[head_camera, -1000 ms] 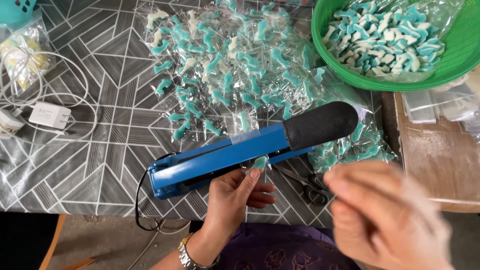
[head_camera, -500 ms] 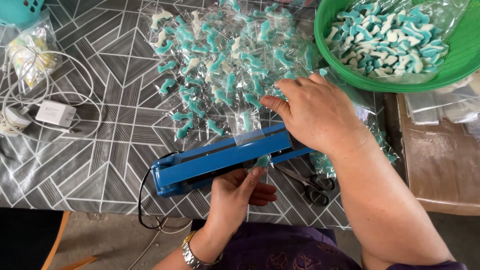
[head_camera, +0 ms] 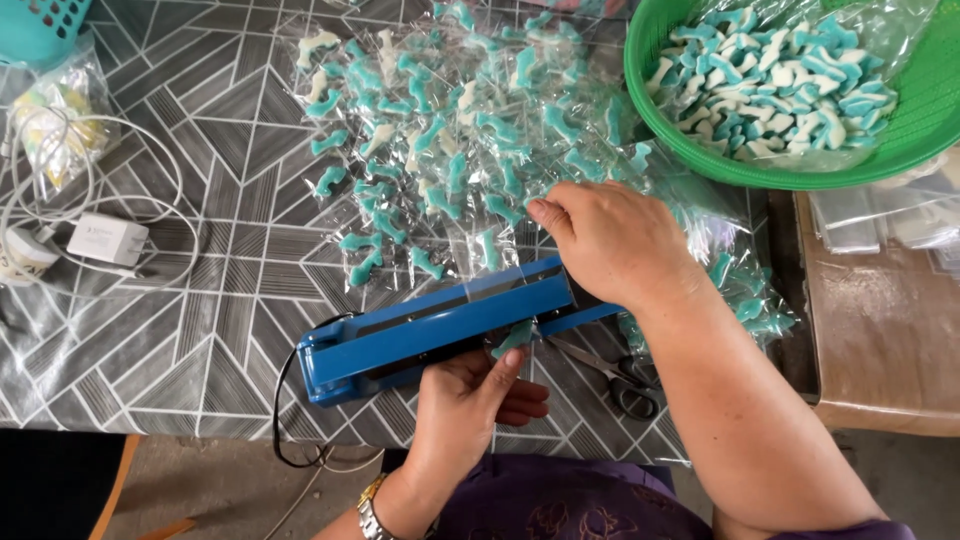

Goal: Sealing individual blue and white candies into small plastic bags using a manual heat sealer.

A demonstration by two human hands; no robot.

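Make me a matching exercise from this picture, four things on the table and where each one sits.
Things:
1. green basket
2. blue heat sealer
3. scissors
4. white charger

Places:
A. far left, among cables
B. top right corner
C. under the right hand
D. just right of the left hand

Pairs: 1-B, 2-C, 3-D, 4-A

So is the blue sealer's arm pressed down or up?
Down: the right hand presses it flat onto the blue sealer.
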